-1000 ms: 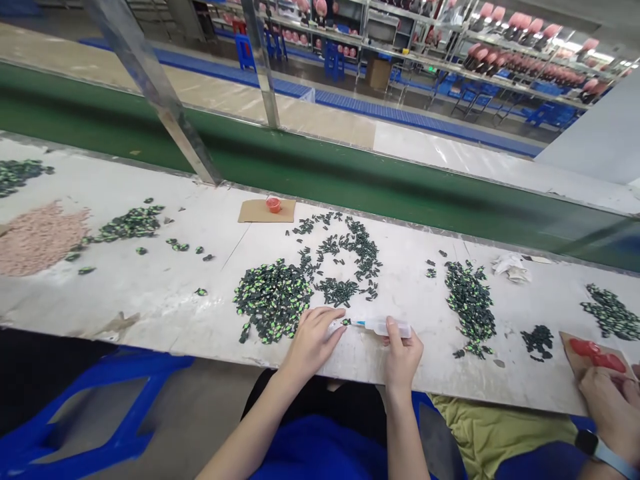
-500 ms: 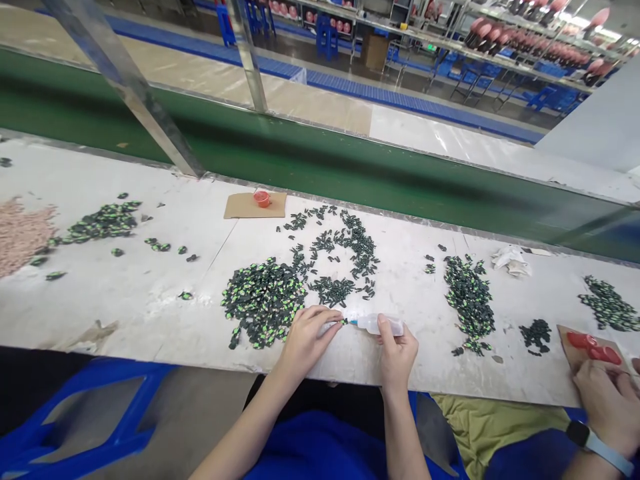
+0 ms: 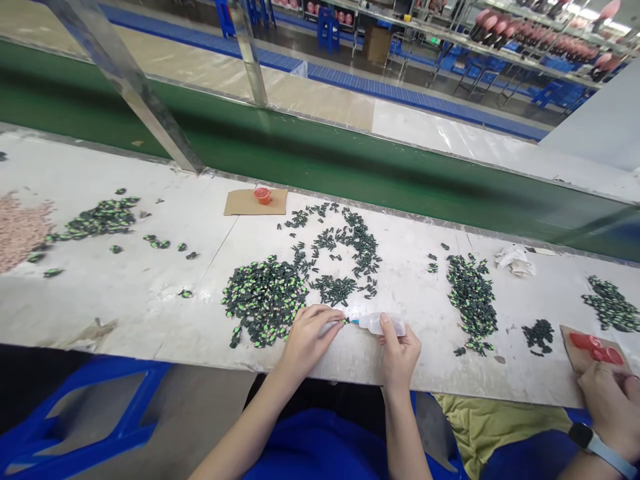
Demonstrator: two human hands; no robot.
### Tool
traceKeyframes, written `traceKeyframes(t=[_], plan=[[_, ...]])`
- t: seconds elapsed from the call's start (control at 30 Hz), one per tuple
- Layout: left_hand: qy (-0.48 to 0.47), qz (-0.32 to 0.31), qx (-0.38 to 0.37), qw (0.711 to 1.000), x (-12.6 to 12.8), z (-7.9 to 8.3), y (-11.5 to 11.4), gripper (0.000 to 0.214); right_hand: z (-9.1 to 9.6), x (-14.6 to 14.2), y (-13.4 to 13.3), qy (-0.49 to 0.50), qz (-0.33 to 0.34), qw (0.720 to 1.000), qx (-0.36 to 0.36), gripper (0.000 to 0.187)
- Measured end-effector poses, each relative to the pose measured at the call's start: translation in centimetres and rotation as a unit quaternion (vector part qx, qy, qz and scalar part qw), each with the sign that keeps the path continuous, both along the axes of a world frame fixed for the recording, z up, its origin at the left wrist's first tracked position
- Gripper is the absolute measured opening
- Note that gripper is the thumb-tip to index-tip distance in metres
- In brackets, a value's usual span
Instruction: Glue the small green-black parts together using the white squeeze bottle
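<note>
Between the fingertips of my left hand (image 3: 313, 337) is a small black-and-green piece (image 3: 345, 321). My right hand (image 3: 400, 350) is closed around a translucent squeeze bottle (image 3: 377, 323), whose thin blue tip points left and meets or almost meets that piece; I cannot tell if they touch. A large pile of black-and-green pieces (image 3: 265, 300) lies beside my left hand. Beyond both hands, small dark rod-like pieces (image 3: 334, 290) are scattered in a loose ring.
A red cup (image 3: 263, 195) stands on cardboard (image 3: 235, 203) at the back. More black-and-green pieces (image 3: 473, 293) lie to the right. A co-worker's hand (image 3: 610, 400) is by red cups (image 3: 585, 341) at far right. Pinkish pieces (image 3: 20, 230) are heaped at far left.
The view has shifted very slightly. Both hands keep the same hold, with the bottle tip still at the small piece.
</note>
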State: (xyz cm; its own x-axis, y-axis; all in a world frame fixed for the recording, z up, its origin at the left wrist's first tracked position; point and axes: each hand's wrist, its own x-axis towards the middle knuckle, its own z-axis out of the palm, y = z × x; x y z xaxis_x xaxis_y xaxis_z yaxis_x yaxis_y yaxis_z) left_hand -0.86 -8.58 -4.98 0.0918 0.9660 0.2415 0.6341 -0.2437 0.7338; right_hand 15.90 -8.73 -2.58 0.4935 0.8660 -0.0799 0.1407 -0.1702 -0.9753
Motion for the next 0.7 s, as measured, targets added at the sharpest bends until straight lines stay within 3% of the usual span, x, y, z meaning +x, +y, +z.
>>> traceKeyframes(t=[0.7], plan=[[-0.001,0.003,0.042,0.999,0.07,0.19,-0.03,0.009,-0.07,-0.13,-0.08,0.014,-0.031,0.999,0.004,0.041]])
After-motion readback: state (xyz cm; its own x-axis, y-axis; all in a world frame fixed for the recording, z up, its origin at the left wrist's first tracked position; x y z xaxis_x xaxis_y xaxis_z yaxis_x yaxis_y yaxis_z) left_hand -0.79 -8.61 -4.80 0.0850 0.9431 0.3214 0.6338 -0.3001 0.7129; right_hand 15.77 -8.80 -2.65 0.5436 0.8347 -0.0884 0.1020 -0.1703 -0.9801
